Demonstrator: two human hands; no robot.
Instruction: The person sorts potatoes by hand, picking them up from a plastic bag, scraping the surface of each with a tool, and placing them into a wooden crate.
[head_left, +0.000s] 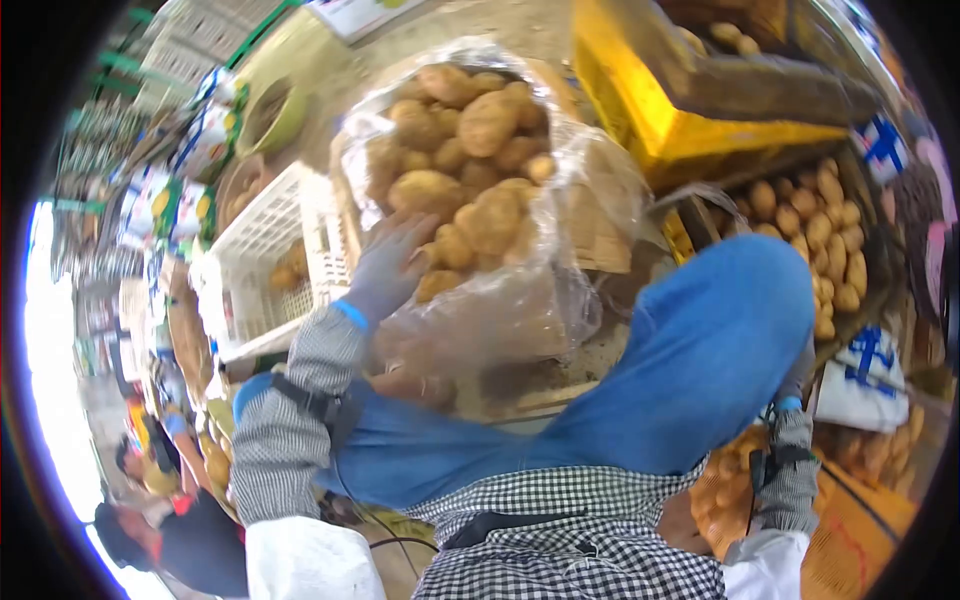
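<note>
My left hand (392, 262), in a grey glove with a blue band at the wrist, lies at the near left edge of a plastic-lined cardboard box. Its fingers are stretched out and touch the potatoes (487, 122) heaped in that box. Clear plastic liner (575, 285) hangs over the box's near side. My right hand (797, 375) is down beyond my right knee, close to a pile of loose potatoes; the leg hides most of it, so its fingers cannot be seen.
A white plastic crate (275, 215) with a few potatoes stands left of the box. At the upper right is a yellow crate (690, 130), and below it lie loose potatoes (815, 225). An orange mesh sack (850, 540) is at the lower right. Other people (190, 540) are at the lower left.
</note>
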